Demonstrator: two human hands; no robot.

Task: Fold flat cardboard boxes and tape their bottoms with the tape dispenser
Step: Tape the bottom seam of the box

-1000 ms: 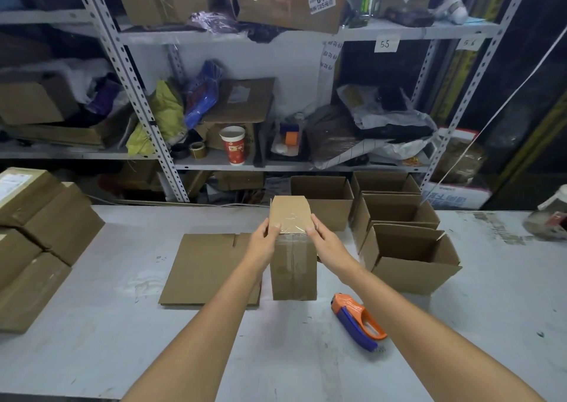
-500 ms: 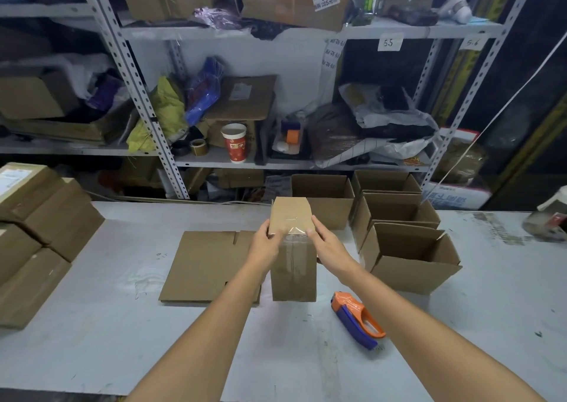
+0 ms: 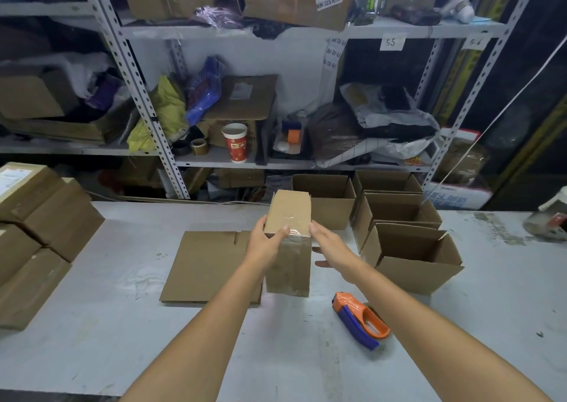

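Closest to me on the worktop (image 3: 122, 325), just beside my right forearm, lies the orange and blue tape dispenser (image 3: 362, 322). Nothing touches it, and its long axis runs from far left to near right.

Just past it, at the middle of the worktop, the box (image 3: 288, 272) stands on end with its long axis upright. A strip of clear tape (image 3: 294, 233) crosses its top end and comes down the face toward me.

My left hand (image 3: 267, 243) grips the box's upper left corner, thumb on the near face and fingers round the side. My right hand (image 3: 333, 245) is spread and holds nothing, its palm toward the box's right side. I cannot tell whether it touches.

Left of the box, partly under my left forearm, lies a flat cardboard blank (image 3: 205, 266). To the right and beyond stand open boxes (image 3: 411, 257), already folded, mouths up.

I judge this box taped. The next move would likely turn it over and set it with those open ones, which lie on my right hand's side, though only my left hand has a grip.

Farthest off, shelves (image 3: 214, 163) hold clutter.
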